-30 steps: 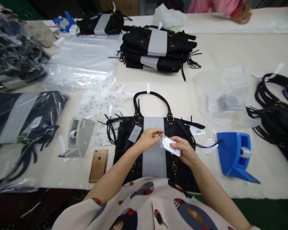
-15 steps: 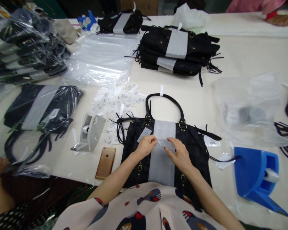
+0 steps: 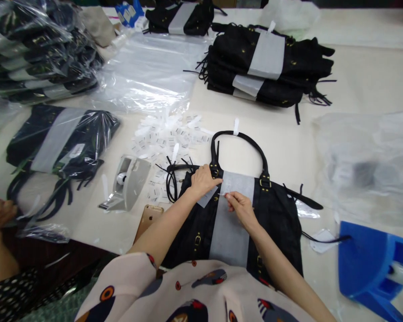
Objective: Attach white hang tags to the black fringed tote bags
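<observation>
A black handbag (image 3: 275, 223) lies flat in front of me, with a grey band (image 3: 230, 228) round its middle and one handle arched away from me. My left hand (image 3: 203, 181) rests at the bag's upper left, by the handle base, its thumb stretched toward the band. What its curled fingers hold, if anything, is hidden. Under that hand a grey hang tag (image 3: 208, 197) shows. Over the band, my right hand (image 3: 238, 205) pinches a thin white strip between thumb and fingertips. A white tag (image 3: 236, 126) is looped on the handle.
Left are a grey tape dispenser (image 3: 130, 183), a phone (image 3: 149, 219), a plastic-wrapped bag (image 3: 57, 143) and another person's hand (image 3: 0, 214). Small labels (image 3: 168, 134) lie beyond. Stacked black bags (image 3: 268, 62) stand at the back; a blue tape dispenser (image 3: 369, 259) is on the right.
My left hand has moved up and left to the handle base. My right hand has closed from spread fingers to a pinch on the thin strip. The whole view has shifted slightly.
</observation>
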### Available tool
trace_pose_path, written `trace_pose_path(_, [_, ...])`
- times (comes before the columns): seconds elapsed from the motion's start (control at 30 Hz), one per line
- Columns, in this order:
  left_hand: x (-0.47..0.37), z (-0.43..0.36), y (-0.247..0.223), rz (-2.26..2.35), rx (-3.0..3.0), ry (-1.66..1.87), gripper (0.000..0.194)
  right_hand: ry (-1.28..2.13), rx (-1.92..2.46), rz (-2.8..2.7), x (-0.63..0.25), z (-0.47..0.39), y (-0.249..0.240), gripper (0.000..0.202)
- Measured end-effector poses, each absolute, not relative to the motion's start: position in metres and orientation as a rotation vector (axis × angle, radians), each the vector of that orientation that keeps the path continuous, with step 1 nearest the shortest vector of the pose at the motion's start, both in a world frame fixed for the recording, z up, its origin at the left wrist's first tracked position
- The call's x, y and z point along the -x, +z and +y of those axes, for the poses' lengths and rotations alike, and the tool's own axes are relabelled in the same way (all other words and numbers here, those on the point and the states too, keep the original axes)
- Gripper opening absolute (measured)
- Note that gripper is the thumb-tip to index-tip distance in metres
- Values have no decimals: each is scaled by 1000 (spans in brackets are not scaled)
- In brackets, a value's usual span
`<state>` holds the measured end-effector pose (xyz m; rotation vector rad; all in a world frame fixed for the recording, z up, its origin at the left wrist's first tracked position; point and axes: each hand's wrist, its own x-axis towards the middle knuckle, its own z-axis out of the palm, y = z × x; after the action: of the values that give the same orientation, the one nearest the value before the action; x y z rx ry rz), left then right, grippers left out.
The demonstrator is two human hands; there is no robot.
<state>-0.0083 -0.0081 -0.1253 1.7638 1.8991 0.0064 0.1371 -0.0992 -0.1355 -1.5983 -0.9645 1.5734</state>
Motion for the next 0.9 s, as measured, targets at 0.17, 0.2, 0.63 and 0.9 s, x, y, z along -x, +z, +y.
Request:
trace_pose_path(0.17, [3, -27, -142, 1922, -1672, 2, 59, 1535, 1669, -941, -144, -102, -143, 32])
trace_pose_path(0.2, [6, -30, -144, 1914, -1622, 48, 59, 1539, 1672, -937, -144, -103, -145, 33])
trace_pose_path(0.63, [23, -67, -140, 1735, -2162, -408, 45, 1121, 1678, -1511, -101, -71, -153, 31])
trace_pose_path(0.9, [40, -32, -116, 1624, -2071, -370, 25, 897, 1909, -2188, -68, -54, -163, 33])
